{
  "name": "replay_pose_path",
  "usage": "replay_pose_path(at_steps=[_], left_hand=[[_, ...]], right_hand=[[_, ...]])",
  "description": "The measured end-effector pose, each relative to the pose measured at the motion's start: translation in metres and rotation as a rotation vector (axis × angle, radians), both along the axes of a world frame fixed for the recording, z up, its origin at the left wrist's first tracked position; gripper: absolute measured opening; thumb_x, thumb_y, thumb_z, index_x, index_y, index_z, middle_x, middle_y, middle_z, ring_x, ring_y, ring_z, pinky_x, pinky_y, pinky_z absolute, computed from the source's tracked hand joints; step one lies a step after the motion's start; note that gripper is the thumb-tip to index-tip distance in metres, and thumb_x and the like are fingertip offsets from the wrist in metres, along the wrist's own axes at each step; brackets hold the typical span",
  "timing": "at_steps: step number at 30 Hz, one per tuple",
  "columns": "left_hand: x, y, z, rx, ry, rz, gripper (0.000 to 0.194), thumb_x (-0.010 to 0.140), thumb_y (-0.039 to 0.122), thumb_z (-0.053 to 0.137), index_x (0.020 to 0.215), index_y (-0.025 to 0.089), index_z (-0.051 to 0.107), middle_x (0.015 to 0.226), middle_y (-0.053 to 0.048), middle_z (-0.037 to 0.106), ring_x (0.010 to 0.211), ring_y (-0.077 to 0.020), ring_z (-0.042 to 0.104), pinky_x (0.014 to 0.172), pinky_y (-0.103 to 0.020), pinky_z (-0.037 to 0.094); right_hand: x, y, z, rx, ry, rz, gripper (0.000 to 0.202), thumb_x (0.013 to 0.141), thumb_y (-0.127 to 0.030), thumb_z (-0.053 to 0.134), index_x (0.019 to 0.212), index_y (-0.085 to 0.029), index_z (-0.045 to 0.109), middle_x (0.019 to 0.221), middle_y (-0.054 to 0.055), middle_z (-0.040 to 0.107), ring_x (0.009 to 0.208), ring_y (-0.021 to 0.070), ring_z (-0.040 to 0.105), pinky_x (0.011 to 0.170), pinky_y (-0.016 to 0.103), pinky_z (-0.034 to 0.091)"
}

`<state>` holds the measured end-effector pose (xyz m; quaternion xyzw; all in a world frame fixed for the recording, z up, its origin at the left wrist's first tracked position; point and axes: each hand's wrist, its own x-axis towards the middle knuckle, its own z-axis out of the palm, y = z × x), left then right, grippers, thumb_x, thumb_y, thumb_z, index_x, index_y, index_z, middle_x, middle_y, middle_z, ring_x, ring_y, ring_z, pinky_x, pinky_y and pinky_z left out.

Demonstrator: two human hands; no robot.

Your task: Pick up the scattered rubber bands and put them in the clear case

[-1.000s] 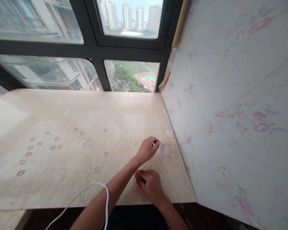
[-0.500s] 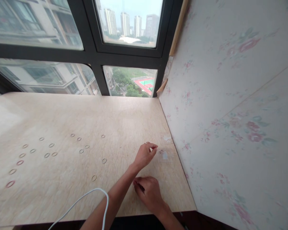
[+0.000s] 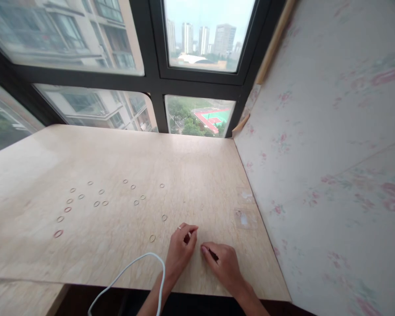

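My left hand (image 3: 181, 246) is over the near part of the pale tabletop, thumb and index finger pinched together, a ring on one finger. Just to its right, my right hand (image 3: 223, 262) is closed, its thumb pressed against the curled fingers. A small gap separates the two hands. Whatever either pinch holds is too small to make out. Nearest to my left hand lie a thin greenish ring (image 3: 164, 217) and a yellowish ring (image 3: 152, 238). A clear flat packet (image 3: 246, 218) with a pale label lies beyond my right hand.
Several thin rings lie scattered at the left, among them a red ring (image 3: 58, 234). A second clear packet (image 3: 245, 195) is by the papered wall (image 3: 316, 166). A white cable (image 3: 128, 265) loops across my left forearm. Dark window frames (image 3: 197, 85) stand behind the tabletop (image 3: 191, 162).
My left hand has drawn back from beside the clear packet to a spot next to my right hand. The view has swung left. My right hand stays pinched.
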<state>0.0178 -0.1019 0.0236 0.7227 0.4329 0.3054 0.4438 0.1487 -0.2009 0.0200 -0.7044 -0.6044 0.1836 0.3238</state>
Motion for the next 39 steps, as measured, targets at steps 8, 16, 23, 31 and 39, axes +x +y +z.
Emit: replay_pose_path(at_steps=[8,16,23,31,39], left_hand=[[-0.029,-0.033,-0.008,0.065,-0.033,0.018,0.021,0.088,0.016,0.047,0.092,0.021,0.068,0.087,-0.006,0.062,0.081,-0.0182,0.060,0.072,-0.029,0.047],[-0.031,-0.028,-0.013,0.061,-0.148,0.124,0.016,0.081,0.012,0.050,0.076,0.018,0.064,0.074,-0.005,0.061,0.068,-0.0158,0.055,0.061,-0.027,0.040],[-0.032,-0.028,-0.020,0.038,-0.273,0.095,0.021,0.074,0.007,0.053,0.082,0.018,0.069,0.077,-0.006,0.064,0.067,-0.0154,0.056,0.060,-0.027,0.041],[-0.038,-0.027,-0.013,-0.050,-0.408,0.074,0.022,0.074,0.006,0.051,0.076,0.019,0.069,0.077,-0.006,0.066,0.068,-0.0167,0.057,0.057,-0.027,0.041],[-0.045,-0.027,-0.013,-0.100,-0.439,0.090,0.020,0.078,0.011,0.054,0.082,0.018,0.073,0.071,-0.005,0.061,0.066,-0.0160,0.056,0.062,-0.028,0.042]], right_hand=[[-0.001,0.026,0.010,-0.067,0.187,0.094,0.037,0.094,-0.043,0.044,0.092,-0.019,0.073,0.072,0.005,0.073,0.061,0.0182,0.067,0.057,0.026,0.051],[-0.033,0.084,0.036,0.035,0.201,0.242,0.035,0.093,-0.044,0.048,0.094,-0.019,0.071,0.070,0.005,0.071,0.055,0.0160,0.064,0.055,0.024,0.051],[-0.064,0.131,0.059,0.008,0.174,0.313,0.036,0.092,-0.045,0.049,0.094,-0.018,0.072,0.054,0.000,0.062,0.046,0.0131,0.058,0.049,0.023,0.048],[-0.102,0.156,0.053,-0.107,0.090,0.476,0.032,0.092,-0.037,0.048,0.105,-0.018,0.070,0.057,-0.002,0.062,0.050,0.0119,0.057,0.051,0.022,0.045],[-0.106,0.193,0.043,-0.247,-0.143,0.463,0.039,0.089,-0.029,0.053,0.124,-0.013,0.058,0.054,-0.004,0.063,0.053,0.0131,0.058,0.055,0.023,0.038]])
